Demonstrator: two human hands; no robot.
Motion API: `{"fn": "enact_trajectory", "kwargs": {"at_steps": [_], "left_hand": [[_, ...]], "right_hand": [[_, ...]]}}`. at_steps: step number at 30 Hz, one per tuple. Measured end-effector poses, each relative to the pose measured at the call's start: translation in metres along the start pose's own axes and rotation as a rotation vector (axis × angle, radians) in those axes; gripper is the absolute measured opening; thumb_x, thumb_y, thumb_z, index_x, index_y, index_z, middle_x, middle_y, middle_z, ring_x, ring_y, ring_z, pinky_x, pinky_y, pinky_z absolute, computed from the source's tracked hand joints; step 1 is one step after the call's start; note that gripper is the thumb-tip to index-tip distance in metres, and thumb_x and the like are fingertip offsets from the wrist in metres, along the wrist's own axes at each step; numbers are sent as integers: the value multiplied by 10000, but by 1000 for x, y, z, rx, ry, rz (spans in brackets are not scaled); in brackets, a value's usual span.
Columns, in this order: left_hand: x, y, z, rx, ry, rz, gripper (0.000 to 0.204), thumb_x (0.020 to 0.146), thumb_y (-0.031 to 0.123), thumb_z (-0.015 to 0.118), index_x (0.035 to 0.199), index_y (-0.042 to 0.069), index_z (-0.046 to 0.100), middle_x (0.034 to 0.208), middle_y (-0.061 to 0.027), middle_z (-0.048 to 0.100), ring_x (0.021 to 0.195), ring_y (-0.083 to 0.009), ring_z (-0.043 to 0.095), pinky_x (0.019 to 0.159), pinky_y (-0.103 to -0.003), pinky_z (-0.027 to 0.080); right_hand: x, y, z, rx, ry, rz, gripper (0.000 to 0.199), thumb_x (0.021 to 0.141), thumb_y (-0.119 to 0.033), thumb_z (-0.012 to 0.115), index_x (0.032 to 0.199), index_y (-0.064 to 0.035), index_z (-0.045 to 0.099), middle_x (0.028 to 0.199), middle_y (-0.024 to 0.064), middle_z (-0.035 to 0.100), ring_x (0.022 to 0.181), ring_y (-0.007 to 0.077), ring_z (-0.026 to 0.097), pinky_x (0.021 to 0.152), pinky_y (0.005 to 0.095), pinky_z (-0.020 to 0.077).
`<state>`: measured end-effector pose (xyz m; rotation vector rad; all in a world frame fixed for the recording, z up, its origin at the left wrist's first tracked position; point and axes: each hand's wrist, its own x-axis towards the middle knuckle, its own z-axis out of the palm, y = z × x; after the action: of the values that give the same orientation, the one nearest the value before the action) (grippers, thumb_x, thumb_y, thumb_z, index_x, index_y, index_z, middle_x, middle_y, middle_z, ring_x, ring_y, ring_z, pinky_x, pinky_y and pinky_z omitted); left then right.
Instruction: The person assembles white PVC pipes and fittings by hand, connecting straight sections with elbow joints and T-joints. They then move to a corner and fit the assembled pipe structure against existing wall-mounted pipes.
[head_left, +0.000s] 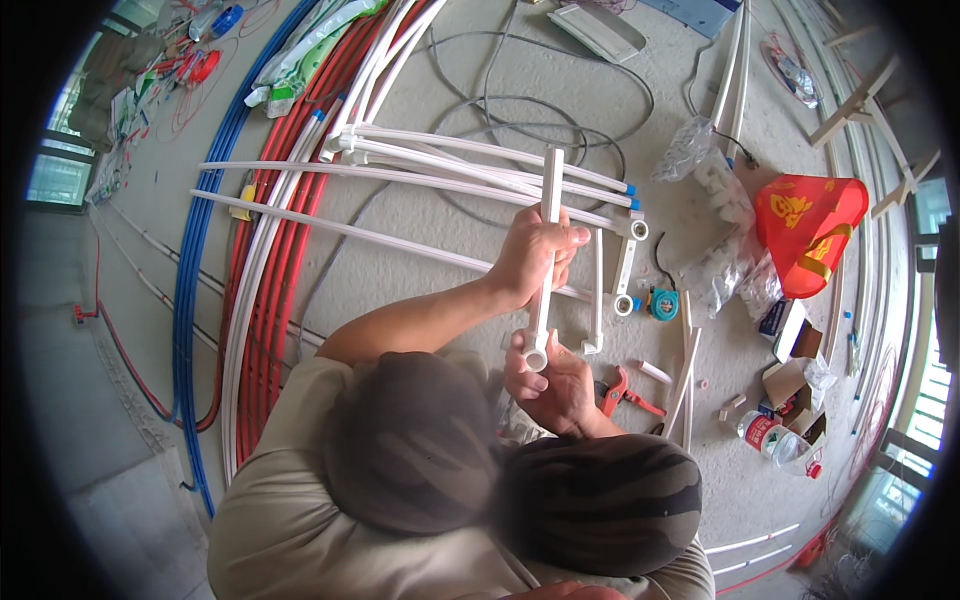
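Note:
A short white plastic pipe (pixel 553 180) stands out in front of me, slightly tilted. My left hand (pixel 533 258) is wrapped round it at mid-length. A white elbow fitting (pixel 536 358) is on the pipe's near end, its round opening showing. The fingers and thumb of my right hand (pixel 556 388) close round that fitting. Just beyond lies a white pipe frame (pixel 625 262) with fittings at its corners. Long white pipes (pixel 400 238) run from it to the left. To the right of my right hand rests a red pipe cutter (pixel 628 392).
A teal tape measure (pixel 661 304), a red bag (pixel 812 232), a small open carton (pixel 795 390) and a plastic bottle (pixel 772 438) are at right. Blue pipes (pixel 190 260) and red pipes (pixel 275 290) run along the left. Grey cable (pixel 480 100) loops across the concrete floor.

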<state>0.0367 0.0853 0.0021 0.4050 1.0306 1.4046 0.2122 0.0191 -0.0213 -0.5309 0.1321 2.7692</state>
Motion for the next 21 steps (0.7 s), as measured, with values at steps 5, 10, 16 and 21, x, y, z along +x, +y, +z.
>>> {"fn": "enact_trajectory", "kwargs": {"at_steps": [5,10,16,21], "left_hand": [[1,-3,-1,12,0,14,356,911,130,672,684,129,398,560,5,414,419,-93,373,378,-277,332],[1,-2,-2,14,2,18,351,895,131,681,683,124,402,557,-1,421,418,-97,380,375,-281,340],[-13,12,11,62,-10,79,314,894,106,673,710,100,420,586,-7,454,443,-97,420,400,-279,370],[-31,25,19,119,-53,157,293,892,63,684,752,101,430,607,-7,473,454,-92,434,417,-275,387]], "right_hand": [[0,-1,0,-4,2,5,468,1069,-402,533,1239,34,551,932,113,611,632,99,418,624,267,360],[1,0,1,14,-35,9,462,1070,-400,531,1240,29,543,931,112,608,635,101,425,625,269,366],[-1,-1,4,-107,-85,-1,450,1082,-411,516,1246,7,544,875,80,562,623,103,420,616,270,359],[-4,-1,10,-199,-150,0,487,1069,-423,534,1314,-3,537,893,101,583,644,119,441,641,285,380]]}}
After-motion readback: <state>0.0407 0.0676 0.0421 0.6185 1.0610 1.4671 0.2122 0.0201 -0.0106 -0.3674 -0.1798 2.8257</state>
